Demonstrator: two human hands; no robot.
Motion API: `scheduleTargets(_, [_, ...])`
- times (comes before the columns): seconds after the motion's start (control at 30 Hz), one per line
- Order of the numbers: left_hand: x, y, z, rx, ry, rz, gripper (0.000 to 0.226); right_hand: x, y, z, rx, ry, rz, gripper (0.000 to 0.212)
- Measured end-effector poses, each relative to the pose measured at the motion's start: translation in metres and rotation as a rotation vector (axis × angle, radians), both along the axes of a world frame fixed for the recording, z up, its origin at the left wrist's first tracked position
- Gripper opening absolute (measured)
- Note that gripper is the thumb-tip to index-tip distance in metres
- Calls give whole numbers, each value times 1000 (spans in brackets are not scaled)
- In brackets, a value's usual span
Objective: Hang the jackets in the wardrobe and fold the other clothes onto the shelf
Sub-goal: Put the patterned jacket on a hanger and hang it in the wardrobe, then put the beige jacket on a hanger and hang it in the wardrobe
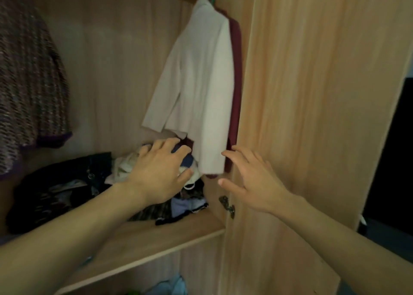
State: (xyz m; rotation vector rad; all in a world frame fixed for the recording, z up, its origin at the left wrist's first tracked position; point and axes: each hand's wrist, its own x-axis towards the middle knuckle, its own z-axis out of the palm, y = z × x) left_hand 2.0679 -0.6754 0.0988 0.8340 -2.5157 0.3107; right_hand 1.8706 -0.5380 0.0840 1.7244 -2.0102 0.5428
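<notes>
A cream jacket (201, 82) hangs on a hanger at the right of the open wardrobe, with a maroon garment (236, 77) behind it. A knitted purple-brown jacket (26, 82) hangs at the far left. On the wooden shelf (143, 243) lies a stack of folded clothes (185, 203), with a white and blue garment (125, 166) on top. My left hand (161, 171) rests on that stack with fingers spread. My right hand (252, 180) hovers with spread fingers just right of the cream jacket's sleeve end, holding nothing.
A black heap of clothing (55, 194) fills the shelf's left part. The wardrobe door (312, 115) stands open at the right, with a metal hinge (228, 206) near my right hand. Light blue fabric (172, 285) shows on the level below.
</notes>
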Motion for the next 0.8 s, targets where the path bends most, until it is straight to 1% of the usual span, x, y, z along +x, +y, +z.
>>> scheduleTargets(0.1, [-7, 48, -9, 28, -36, -15, 56, -6, 48, -18, -14, -54, 6, 67])
scheduleTargets(0.2, [-17, 86, -12, 66, -71, -59, 55, -9, 94, -34, -17, -154, -13, 69])
scheduleTargets(0.3, [-28, 117, -12, 80, -60, -125, 54, -10, 140, -39, -6, -197, -72, 68])
scheduleTargets(0.43, [-50, 150, -21, 88, -52, -289, 56, -13, 200, -37, -4, -188, -236, 71])
scheduleTargets(0.6, [-84, 199, -48, 212, -51, -546, 57, 10, 281, -51, -23, -188, -500, 70])
scheduleTargets(0.63, [-88, 211, -57, 236, -58, -610, 59, 16, 299, -56, -15, -188, -566, 70])
scheduleTargets(0.73, [-96, 244, -89, 305, -35, -781, 78, 38, 350, -74, 36, -194, -765, 74])
scheduleTargets(0.8, [-107, 266, -112, 351, -22, -855, 77, 56, 387, -85, 63, -201, -882, 76])
